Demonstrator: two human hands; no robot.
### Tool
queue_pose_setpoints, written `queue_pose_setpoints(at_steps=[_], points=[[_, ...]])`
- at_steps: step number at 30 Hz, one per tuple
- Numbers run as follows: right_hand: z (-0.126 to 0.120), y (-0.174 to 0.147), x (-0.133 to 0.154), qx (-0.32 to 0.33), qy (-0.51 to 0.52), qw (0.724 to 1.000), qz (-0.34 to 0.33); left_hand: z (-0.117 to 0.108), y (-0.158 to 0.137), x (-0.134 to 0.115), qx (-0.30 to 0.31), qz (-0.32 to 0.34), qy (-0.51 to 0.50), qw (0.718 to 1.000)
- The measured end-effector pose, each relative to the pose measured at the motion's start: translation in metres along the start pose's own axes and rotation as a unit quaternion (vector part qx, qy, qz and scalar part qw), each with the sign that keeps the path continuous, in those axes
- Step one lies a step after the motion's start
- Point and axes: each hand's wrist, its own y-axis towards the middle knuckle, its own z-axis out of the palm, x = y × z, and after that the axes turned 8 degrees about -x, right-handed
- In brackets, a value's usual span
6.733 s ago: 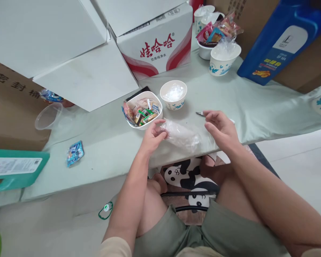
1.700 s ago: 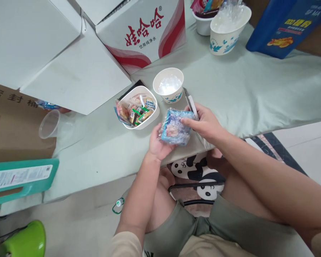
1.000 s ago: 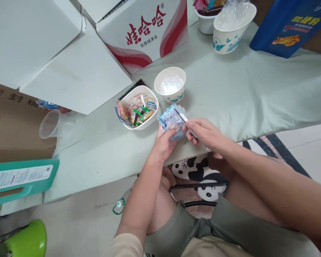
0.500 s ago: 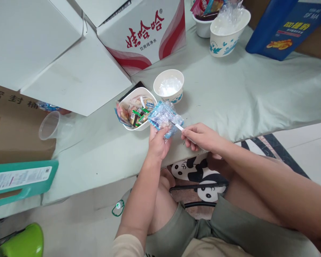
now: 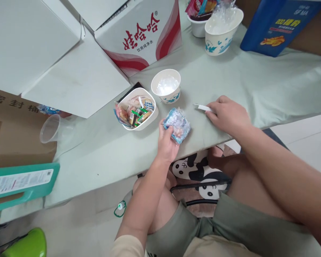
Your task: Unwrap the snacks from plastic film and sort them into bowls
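Note:
My left hand [image 5: 169,141] is closed round a small blue packet [image 5: 177,125] in crinkled clear plastic, held just above the table's front edge. To its right, my right hand [image 5: 228,113] rests low at the table, its fingers pinching a small knife [image 5: 203,107] with a white handle and a thin metal tip pointing left. The tip is apart from the packet. A white tub [image 5: 152,117] of several wrapped snacks stands to the left of the packet. Behind the packet is a paper bowl [image 5: 173,98] with a blue leaf print and clear plastic in it.
A white and red carton [image 5: 149,39] stands at the back. Another paper bowl [image 5: 220,46] with plastic, a white tub [image 5: 199,29] of packets and a blue jug [image 5: 267,32] are at the back right. A clear plastic cup [image 5: 49,129] lies on the left, near a green container [image 5: 42,194].
My right hand has moved the knife away from the packet, to the right and up toward the table. My left hand has shifted the packet slightly right and down, and its loose wrapping looks flatter.

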Motion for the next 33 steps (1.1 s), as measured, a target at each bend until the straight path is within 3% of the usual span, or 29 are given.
queue_pose_setpoints(at_steps=[4, 8, 12, 16, 20, 24, 28, 31, 33], points=[[0.006, 0.000, 0.016, -0.071, 0.029, 0.995, -0.064, -0.002, -0.004, 0.005, -0.021, 0.084, 0.116, 0.990], [0.005, -0.010, 0.050, -0.015, 0.156, 0.968, -0.196, -0.018, 0.002, -0.004, -0.051, 0.195, 0.289, 0.936], [0.007, -0.020, 0.066, -0.054, 0.178, 0.959, -0.216, -0.028, 0.014, -0.013, -0.075, 0.207, 0.327, 0.919], [0.014, -0.021, 0.066, 0.041, 0.136, 0.954, -0.263, -0.029, 0.019, -0.019, -0.090, 0.193, 0.364, 0.907], [0.015, -0.018, 0.061, 0.102, 0.116, 0.949, -0.274, -0.029, 0.020, -0.024, -0.104, 0.191, 0.413, 0.884], [0.006, -0.013, 0.047, 0.066, 0.113, 0.959, -0.251, -0.037, 0.024, -0.028, -0.118, 0.182, 0.443, 0.870], [-0.005, -0.010, 0.020, 0.024, 0.092, 0.978, -0.187, -0.049, 0.025, -0.033, -0.144, 0.185, 0.506, 0.830], [-0.012, -0.013, 0.006, 0.025, 0.064, 0.986, -0.153, -0.048, 0.019, -0.032, -0.145, 0.243, 0.525, 0.803], [-0.015, -0.017, 0.006, 0.021, 0.054, 0.988, -0.146, -0.041, 0.014, -0.028, -0.085, 0.303, 0.509, 0.801]])
